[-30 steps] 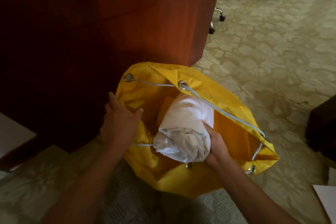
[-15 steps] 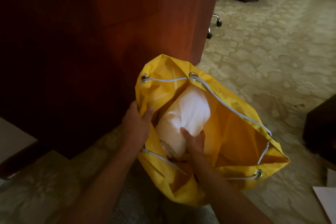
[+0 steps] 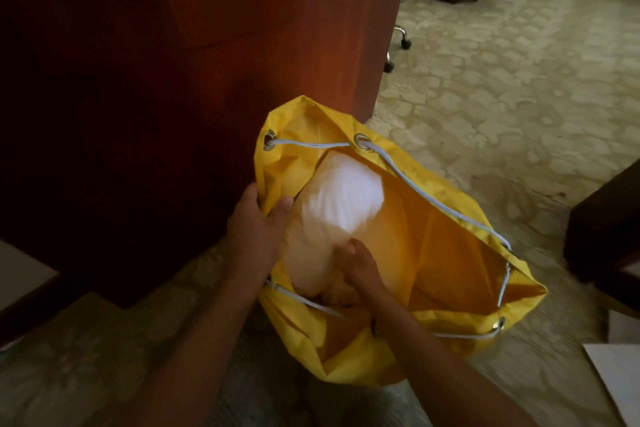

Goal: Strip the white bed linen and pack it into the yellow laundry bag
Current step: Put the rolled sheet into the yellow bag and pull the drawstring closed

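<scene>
Nearest the viewer, two bare forearms reach into one yellow nylon laundry bag [image 3: 460, 253] lying open on the patterned carpet [image 3: 519, 87]. Left hand [image 3: 254, 229] pinches the bag's rim, thumb inside; right hand [image 3: 360, 265] presses curled fingers against one rolled bundle of white bed linen [image 3: 341, 198], which sits mostly inside the bag. One grey drawstring [image 3: 429, 201] threads four visible metal eyelets. Beyond stands one red-brown wooden panel [image 3: 242, 28]. Packing appears nearly complete; closing remains, and no bed is visible.
</scene>
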